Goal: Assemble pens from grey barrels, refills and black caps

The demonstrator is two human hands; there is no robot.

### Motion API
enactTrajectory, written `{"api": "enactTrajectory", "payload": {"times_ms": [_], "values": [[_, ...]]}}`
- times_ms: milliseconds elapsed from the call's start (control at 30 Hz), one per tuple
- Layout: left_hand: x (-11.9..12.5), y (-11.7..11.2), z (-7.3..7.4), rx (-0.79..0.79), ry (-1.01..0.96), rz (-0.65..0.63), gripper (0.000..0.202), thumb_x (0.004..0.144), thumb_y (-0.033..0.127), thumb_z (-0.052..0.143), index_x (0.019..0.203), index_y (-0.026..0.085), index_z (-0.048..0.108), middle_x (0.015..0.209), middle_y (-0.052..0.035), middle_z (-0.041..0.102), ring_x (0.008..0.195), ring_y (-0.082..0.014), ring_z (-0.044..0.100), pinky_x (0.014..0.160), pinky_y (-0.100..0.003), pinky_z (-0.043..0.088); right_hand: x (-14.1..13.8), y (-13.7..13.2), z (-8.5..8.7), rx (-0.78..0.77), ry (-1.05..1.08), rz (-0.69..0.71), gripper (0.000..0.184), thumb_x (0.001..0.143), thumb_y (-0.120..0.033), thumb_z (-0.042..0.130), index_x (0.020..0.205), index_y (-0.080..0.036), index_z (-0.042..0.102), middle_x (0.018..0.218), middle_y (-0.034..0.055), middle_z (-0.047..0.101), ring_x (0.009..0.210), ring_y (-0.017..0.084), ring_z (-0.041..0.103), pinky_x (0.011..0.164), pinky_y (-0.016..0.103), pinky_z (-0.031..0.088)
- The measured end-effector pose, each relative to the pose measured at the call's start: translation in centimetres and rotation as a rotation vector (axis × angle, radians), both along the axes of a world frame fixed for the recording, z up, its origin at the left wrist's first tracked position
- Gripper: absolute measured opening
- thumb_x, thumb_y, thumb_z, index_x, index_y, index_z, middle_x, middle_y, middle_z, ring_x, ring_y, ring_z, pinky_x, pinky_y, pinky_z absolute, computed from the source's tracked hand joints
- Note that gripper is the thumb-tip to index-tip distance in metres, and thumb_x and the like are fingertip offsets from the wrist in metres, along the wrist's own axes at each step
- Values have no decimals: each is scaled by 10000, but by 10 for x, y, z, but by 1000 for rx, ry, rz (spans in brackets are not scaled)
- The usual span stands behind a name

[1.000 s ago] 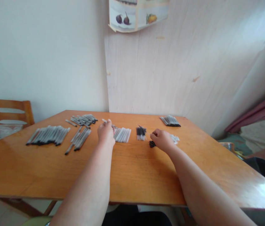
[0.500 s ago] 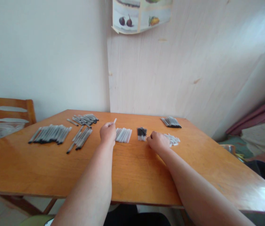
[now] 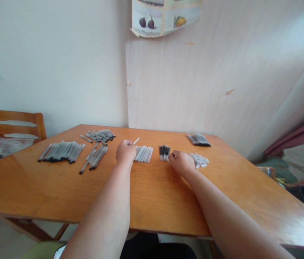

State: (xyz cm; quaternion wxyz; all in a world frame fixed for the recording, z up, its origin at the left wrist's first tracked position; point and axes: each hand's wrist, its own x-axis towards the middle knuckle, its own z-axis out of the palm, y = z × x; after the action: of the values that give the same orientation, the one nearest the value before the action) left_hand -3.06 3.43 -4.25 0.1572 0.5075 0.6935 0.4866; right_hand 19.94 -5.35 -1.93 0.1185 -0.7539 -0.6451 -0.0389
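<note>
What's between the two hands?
Head view: a row of white tubes and a small dark-tipped bundle lie between the left hand, holding a tube, and the right hand.

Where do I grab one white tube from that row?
Probably pinch the rightmost one in the white tube row at its near end, from your side: they lie flat, packed side by side, so only ends and outer edges are free.
</note>
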Motion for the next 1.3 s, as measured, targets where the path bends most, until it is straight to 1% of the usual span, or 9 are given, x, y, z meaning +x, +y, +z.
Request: {"api": "enactTrajectory", "payload": {"times_ms": [133, 267, 433, 600, 733, 867, 967, 1133, 1300], "values": [[1, -2, 0, -34, 67, -5, 172, 720, 247, 584, 878, 235, 651, 897, -78, 693, 875, -246, 622, 694, -319, 430, 7, 1, -2, 32, 18, -8, 467, 908, -480, 283, 888, -218, 669, 888, 104, 698, 836, 221, 639, 628, 273, 386], [4, -6, 1, -99, 200, -20, 192, 732, 246, 577, 906, 238, 659, 918, -79, 696, 888, -244, 623, 705, -320, 424, 12, 2, -4, 47, 46, -6, 483, 905, -508, 285, 886, -218, 671, 881, 98, 696, 811, 208, 632, 610, 258, 363], [6, -13, 5, -164, 389, -11, 222, 770, 246, 536, 948, 256, 668, 979, -94, 691, 934, -283, 617, 726, -362, 422, 12, 0, -1, 52, 69, 9, 478, 910, -499, 291, 900, -222, 679, 886, 93, 693, 794, 194, 620, 613, 251, 352], [9, -19, 9, -197, 493, -4, 262, 785, 240, 530, 1009, 261, 664, 1022, -111, 680, 983, -307, 600, 751, -385, 425, 13, -1, 1, 70, 80, 12, 469, 910, -502, 304, 894, -221, 680, 868, 87, 690, 798, 193, 618, 598, 245, 334], [11, -21, 9, -177, 530, -15, 269, 786, 224, 540, 1027, 240, 658, 1029, -116, 676, 982, -282, 601, 756, -351, 425, 15, -1, 2, 84, 78, 23, 467, 909, -501, 300, 871, -219, 670, 860, 84, 692, 776, 192, 617, 569, 249, 310], [12, -22, 7, -150, 538, -40, 239, 784, 195, 534, 983, 224, 664, 1009, -111, 680, 960, -258, 609, 755, -322, 420, 15, -3, 5, 85, 86, 29, 450, 910, -484, 305, 881, -221, 670, 865, 82, 693, 782, 191, 614, 574, 247, 312], [12, -23, 7, -149, 526, -48, 240, 780, 183, 529, 975, 221, 663, 1010, -106, 681, 961, -257, 610, 752, -317, 419, 14, -4, 6, 85, 92, 32, 453, 910, -485, 304, 884, -224, 673, 862, 83, 692, 795, 196, 615, 576, 248, 316], [12, -24, 8, -152, 544, -38, 277, 781, 176, 516, 1013, 226, 659, 1035, -109, 678, 964, -253, 606, 746, -320, 416, 15, -4, 5, 99, 95, 38, 450, 908, -483, 304, 871, -225, 670, 838, 80, 689, 782, 196, 616, 565, 253, 303], [11, -23, 7, -145, 564, -23, 276, 793, 199, 513, 1027, 232, 656, 1027, -103, 679, 958, -246, 602, 741, -313, 415, 14, -4, 6, 102, 87, 34, 458, 910, -492, 297, 875, -224, 668, 844, 79, 688, 773, 194, 616, 556, 254, 296]]}}
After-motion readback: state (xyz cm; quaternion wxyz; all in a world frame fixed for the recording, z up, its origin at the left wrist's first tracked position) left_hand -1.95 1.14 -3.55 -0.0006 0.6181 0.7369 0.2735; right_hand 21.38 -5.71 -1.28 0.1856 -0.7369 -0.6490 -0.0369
